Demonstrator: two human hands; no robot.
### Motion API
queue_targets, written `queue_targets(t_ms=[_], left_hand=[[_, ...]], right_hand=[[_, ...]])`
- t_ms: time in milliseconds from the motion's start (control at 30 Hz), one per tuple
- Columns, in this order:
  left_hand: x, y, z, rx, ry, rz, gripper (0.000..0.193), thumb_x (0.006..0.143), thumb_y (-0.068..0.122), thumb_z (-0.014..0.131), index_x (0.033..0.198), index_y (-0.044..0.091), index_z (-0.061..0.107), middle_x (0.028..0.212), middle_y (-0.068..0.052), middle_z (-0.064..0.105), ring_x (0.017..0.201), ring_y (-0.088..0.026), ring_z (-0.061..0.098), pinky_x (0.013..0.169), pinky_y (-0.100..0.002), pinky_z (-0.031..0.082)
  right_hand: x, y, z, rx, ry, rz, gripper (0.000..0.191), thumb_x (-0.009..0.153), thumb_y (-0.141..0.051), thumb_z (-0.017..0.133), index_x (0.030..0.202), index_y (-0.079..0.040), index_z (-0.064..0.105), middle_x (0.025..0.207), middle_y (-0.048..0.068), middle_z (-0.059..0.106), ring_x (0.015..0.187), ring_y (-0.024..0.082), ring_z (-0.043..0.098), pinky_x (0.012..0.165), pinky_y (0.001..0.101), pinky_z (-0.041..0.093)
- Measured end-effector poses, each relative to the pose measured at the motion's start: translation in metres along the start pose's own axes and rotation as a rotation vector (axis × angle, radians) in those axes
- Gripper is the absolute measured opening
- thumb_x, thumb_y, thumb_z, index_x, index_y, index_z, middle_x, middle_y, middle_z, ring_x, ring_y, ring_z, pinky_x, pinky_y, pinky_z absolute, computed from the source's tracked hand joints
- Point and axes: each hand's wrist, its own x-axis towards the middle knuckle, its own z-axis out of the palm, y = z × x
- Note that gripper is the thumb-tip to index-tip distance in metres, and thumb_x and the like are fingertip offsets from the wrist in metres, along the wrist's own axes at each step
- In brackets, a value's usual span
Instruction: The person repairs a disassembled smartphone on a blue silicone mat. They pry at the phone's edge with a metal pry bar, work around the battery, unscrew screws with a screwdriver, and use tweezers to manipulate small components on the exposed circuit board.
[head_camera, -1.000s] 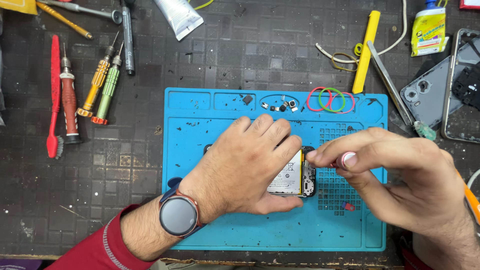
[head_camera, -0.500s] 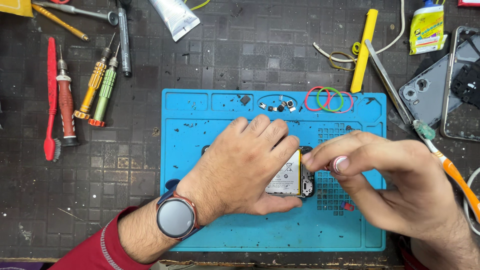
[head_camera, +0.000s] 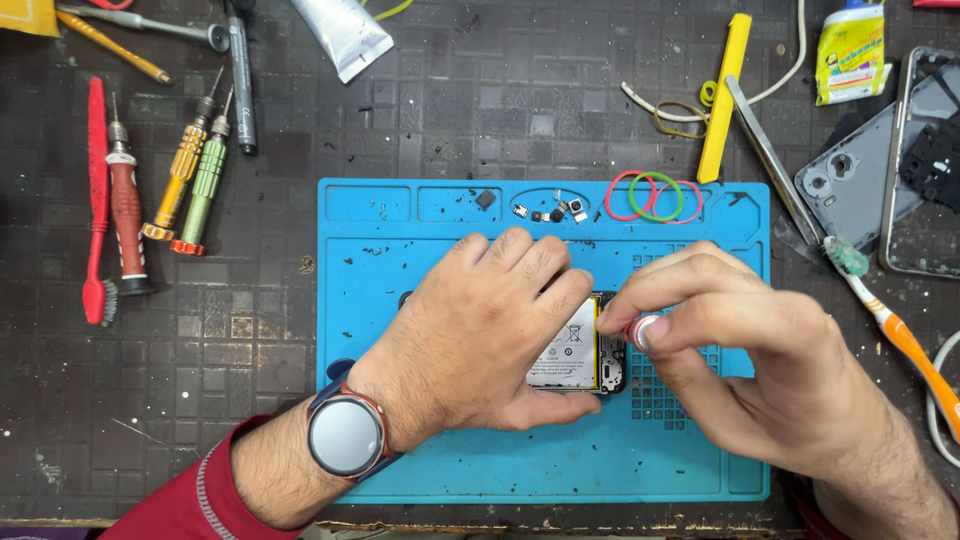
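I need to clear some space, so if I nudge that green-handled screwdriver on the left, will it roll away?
Probably: the green-handled screwdriver has a round barrel lying flat. It may stop soon against the yellow screwdriver close beside it. Its thin metal build suggests it's stiff and light.

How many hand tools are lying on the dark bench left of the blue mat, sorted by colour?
Red: 2, a red plastic brush and a red-handled screwdriver
Yellow-orange: 1, an orange-handled screwdriver
Green: 1, a green-handled screwdriver
Black: 1, a black pen-shaped tool
Total: 5

Both hands, left hand and right hand, are on the opened phone on the blue silicone mat.
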Motion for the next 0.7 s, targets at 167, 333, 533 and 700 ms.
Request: queue_targets(t_ms=[167,333,533,700], left_hand=[[-0.0007,0.0007,0.001,0.004,0.013,-0.002,0.075,0.066,0.065,0.08,0.109,0.006,0.062,0.1,-0.011,0.055,0.093,-0.029,0.055,0.072,-0.041,0.042],[-0.0012,0.0003,-0.0002,-0.004,0.045,0.006,0.076,0.068,0.067,0.079,0.108,0.005,0.062,0.101,-0.011,0.055,0.092,-0.029,0.055,0.072,-0.041,0.041],[-0.0018,0.0012,-0.001,-0.025,0.131,0.015,0.064,0.076,0.052,0.082,0.114,0.005,0.063,0.104,-0.01,0.056,0.092,-0.028,0.055,0.074,-0.04,0.041],[-0.0028,0.0022,-0.0003,-0.092,0.178,0.043,0.039,0.084,0.034,0.083,0.109,0.01,0.065,0.099,-0.005,0.057,0.091,-0.024,0.057,0.077,-0.039,0.041]], right_hand=[[0.0056,-0.0015,-0.0003,-0.129,0.011,-0.113,0.037,0.081,0.004,0.077,0.109,-0.011,0.057,0.108,0.012,0.066,0.1,0.024,0.069,0.084,0.035,0.058],[0.0034,-0.0024,0.0006,0.045,0.031,0.013,0.031,0.085,0.012,0.068,0.108,-0.006,0.057,0.108,0.015,0.071,0.098,0.021,0.072,0.079,0.03,0.062],[-0.0006,-0.0022,0.0003,0.179,0.107,0.042,0.034,0.09,0.014,0.062,0.116,-0.005,0.051,0.105,0.015,0.071,0.1,0.023,0.076,0.087,0.0348,0.066],[-0.0021,-0.0053,-0.0012,0.054,0.192,-0.064,0.035,0.092,0.013,0.064,0.118,-0.004,0.047,0.102,0.018,0.071,0.095,0.027,0.077,0.085,0.0379,0.067]])
